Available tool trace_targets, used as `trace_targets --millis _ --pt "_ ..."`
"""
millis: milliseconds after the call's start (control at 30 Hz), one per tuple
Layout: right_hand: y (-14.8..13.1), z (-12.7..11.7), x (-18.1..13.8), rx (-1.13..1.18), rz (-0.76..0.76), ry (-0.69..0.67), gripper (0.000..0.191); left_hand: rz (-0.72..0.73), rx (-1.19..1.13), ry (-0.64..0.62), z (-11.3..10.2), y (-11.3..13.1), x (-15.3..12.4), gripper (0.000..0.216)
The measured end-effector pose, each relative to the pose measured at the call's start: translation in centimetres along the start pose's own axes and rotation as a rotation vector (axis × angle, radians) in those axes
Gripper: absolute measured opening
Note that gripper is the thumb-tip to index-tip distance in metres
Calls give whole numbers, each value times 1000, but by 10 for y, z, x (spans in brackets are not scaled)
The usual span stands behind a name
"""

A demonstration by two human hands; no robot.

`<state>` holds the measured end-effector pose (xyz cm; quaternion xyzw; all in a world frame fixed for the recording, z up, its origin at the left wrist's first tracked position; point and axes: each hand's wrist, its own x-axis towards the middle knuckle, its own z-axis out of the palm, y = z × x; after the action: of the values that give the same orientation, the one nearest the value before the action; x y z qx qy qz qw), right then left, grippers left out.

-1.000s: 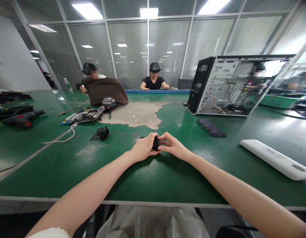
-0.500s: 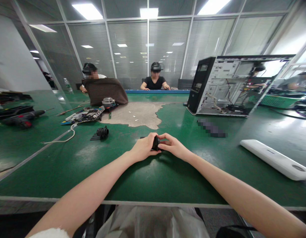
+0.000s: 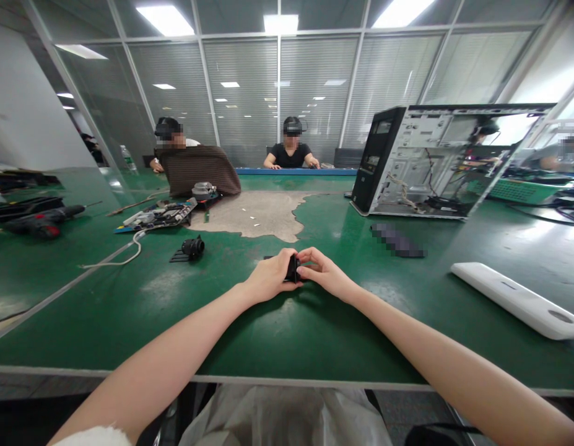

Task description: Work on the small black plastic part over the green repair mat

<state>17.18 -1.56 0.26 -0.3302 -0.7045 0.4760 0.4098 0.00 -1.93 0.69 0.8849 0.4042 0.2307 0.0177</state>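
A small black part [image 3: 291,269], its kind not clear, is between my hands just above the green tabletop [image 3: 333,347]. My left hand [image 3: 268,272] wraps round it from the left, hiding much of it. From the right, my right hand [image 3: 324,272] pinches its side with thumb and fingers. A dark flat piece juts out behind my left hand. To the left on the table rests a black lens-like part [image 3: 192,248] with a flat slotted plate.
An opened computer case [image 3: 407,164] stands at the back right, with a long white casing [image 3: 516,298] nearer. Left are a circuit board [image 3: 154,217], a power drill [image 3: 45,222] and a white cable [image 3: 129,259]. Two people [image 3: 291,152] sit across the table.
My hands keep almost the same place and hold on the black part. The right fingers have shifted very slightly against it.
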Motion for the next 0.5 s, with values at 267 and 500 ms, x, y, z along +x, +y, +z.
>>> trace_targets --millis 267,500 --pt "2 -4 -2 38 -12 -80 27 3 13 1 0 -1 -1 59" --pt "-1 -1 -2 76 -4 -42 19 -1 6 10 1 -1 0 58"
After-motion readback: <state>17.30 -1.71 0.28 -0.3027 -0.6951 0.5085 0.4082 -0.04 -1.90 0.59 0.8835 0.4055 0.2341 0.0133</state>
